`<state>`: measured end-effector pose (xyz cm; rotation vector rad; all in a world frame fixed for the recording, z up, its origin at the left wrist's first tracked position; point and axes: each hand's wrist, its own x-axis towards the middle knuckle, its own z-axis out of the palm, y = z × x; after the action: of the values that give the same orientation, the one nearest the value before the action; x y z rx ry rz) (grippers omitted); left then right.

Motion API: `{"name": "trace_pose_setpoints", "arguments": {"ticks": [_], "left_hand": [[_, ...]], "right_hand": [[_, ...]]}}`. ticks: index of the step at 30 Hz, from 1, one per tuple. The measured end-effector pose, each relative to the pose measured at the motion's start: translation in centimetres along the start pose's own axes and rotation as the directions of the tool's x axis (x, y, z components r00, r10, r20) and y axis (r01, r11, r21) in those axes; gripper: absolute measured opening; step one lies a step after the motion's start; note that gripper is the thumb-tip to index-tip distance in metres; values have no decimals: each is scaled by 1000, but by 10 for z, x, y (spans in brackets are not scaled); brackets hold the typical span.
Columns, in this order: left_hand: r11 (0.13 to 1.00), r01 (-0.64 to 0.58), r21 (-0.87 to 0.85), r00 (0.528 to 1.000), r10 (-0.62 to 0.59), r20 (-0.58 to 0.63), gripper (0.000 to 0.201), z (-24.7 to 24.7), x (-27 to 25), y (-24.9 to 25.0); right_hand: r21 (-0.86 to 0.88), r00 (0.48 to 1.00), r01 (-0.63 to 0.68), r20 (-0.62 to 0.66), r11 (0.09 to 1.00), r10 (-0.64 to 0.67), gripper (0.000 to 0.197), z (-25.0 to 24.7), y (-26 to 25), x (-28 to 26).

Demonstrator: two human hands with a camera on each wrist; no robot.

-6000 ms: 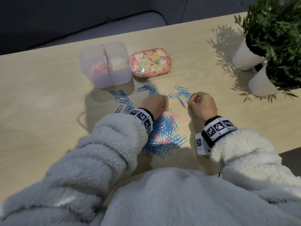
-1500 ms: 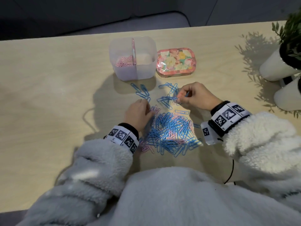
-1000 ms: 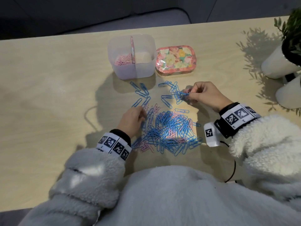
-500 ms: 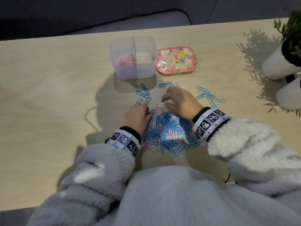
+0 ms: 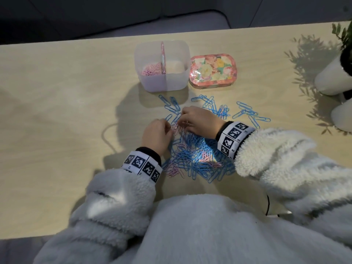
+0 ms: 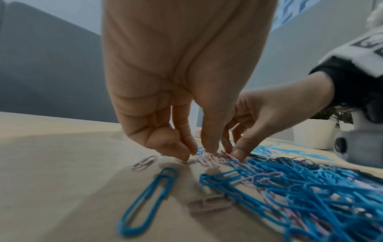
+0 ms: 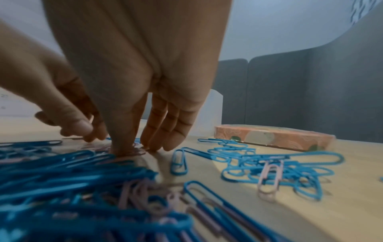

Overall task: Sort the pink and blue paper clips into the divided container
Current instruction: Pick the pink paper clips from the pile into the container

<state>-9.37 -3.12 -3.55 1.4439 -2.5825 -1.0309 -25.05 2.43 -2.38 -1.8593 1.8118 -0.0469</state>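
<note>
The head camera is looking steeply down from above at a wooden table (image 5: 57,103), taking in both sleeves. Each wrist camera is sitting very low, almost at the tabletop, looking along its own hand toward the far edge. All three views are sharing the pile of paper clips (image 5: 192,155) where the fingertips are meeting.

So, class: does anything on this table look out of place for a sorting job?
Yes. The container's left half holds pink clips, but its right half shows no blue ones. The blue clips lie scattered loose on the table, and a stray pink clip sits among them. Nothing looks damaged.
</note>
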Motion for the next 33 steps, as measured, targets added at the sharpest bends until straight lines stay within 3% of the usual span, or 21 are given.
{"name": "trace_pose_setpoints", "arguments": {"ticks": [4, 14, 22, 30, 33], "left_hand": [[999, -8, 43, 1000, 8, -3, 19, 7, 9, 13], [970, -204, 136, 977, 192, 97, 17, 4, 13, 14], [940, -231, 250, 972, 213, 98, 17, 11, 13, 8], [953, -201, 225, 979, 190, 70, 14, 11, 12, 3], [949, -222, 222, 975, 216, 53, 12, -1, 8, 5]], "right_hand": [[-47, 1000, 25, 11, 999, -25, 29, -3, -3, 1], [-65, 1000, -22, 7, 998, 22, 25, 3, 6, -9], [-157, 1000, 11, -13, 988, -13, 23, 7, -1, -11], [107, 984, -173, -18, 979, 176, 14, 8, -7, -10], [98, 983, -183, -6, 978, 184, 10, 8, -8, -10]]}}
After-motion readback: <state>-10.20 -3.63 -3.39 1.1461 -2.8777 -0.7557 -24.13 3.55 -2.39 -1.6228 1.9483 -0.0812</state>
